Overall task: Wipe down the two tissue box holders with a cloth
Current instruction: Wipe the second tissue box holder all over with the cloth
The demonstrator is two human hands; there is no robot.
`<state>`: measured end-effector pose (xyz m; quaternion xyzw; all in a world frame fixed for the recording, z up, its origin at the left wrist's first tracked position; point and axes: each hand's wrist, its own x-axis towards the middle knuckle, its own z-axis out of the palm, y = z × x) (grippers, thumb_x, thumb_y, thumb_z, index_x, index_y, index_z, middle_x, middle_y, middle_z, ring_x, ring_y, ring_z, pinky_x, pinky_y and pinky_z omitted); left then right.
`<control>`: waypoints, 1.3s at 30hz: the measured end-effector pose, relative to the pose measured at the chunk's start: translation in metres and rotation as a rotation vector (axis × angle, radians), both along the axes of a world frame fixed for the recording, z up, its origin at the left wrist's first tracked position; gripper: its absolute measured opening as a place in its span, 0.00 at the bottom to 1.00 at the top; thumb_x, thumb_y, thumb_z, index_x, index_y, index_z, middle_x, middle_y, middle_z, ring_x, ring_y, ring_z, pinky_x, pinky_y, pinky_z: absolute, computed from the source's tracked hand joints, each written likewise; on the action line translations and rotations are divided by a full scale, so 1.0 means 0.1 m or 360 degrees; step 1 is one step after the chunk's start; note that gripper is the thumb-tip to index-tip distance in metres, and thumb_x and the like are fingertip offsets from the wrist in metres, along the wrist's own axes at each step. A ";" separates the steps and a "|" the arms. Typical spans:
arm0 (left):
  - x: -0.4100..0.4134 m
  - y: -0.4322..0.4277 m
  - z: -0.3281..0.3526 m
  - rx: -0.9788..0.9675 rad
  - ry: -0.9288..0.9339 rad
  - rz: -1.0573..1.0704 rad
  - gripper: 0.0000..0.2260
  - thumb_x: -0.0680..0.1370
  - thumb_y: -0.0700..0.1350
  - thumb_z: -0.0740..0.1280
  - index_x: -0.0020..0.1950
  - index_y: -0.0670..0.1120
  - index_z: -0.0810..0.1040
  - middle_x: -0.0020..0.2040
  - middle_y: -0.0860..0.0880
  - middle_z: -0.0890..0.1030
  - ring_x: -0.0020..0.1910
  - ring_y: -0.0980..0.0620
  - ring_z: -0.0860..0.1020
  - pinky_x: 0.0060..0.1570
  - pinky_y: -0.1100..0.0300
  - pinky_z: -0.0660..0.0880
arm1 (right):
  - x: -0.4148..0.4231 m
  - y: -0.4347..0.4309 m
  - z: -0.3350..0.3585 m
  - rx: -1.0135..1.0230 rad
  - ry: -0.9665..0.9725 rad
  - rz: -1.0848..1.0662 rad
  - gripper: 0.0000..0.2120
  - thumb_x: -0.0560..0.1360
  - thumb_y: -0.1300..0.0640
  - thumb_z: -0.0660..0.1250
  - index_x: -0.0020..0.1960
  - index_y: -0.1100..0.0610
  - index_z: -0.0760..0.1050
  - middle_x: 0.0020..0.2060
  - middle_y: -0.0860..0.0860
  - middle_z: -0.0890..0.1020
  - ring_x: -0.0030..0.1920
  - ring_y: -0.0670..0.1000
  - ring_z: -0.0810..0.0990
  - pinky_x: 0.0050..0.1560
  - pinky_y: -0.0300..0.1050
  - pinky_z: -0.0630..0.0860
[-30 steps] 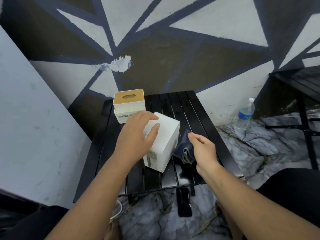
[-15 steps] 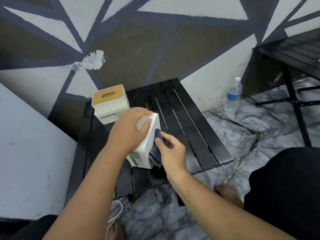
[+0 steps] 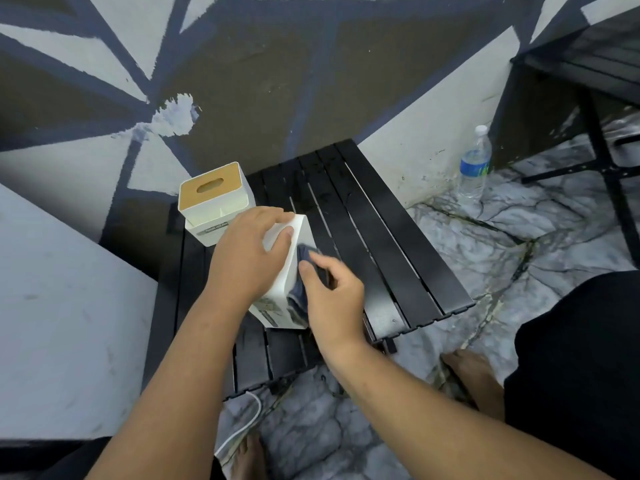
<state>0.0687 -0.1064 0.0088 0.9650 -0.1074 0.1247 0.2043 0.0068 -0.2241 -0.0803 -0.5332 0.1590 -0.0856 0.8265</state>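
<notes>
At frame centre, my left hand (image 3: 250, 252) curled its fingers (image 3: 284, 235) over the white tissue box holder (image 3: 289, 271); my right hand (image 3: 332, 299) pinched the dark cloth (image 3: 300, 292) against its side.

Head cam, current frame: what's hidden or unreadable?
Head view only:
- Near tissue box holder: its top and left face are hidden under the left hand.
- Cloth: mostly covered by the right hand, so how it is folded is unclear.
- Sticker on the near holder: blurred, print unreadable.
- Label on the far tissue box holder: text too small to read.
</notes>
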 end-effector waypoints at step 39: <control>0.03 0.04 0.01 -0.0008 -0.0009 -0.0016 0.13 0.85 0.53 0.68 0.68 0.57 0.83 0.68 0.60 0.80 0.70 0.56 0.74 0.70 0.51 0.73 | 0.60 -0.10 0.07 -0.0171 0.0062 -0.0033 0.09 0.81 0.56 0.71 0.58 0.49 0.87 0.53 0.41 0.88 0.57 0.43 0.86 0.61 0.43 0.82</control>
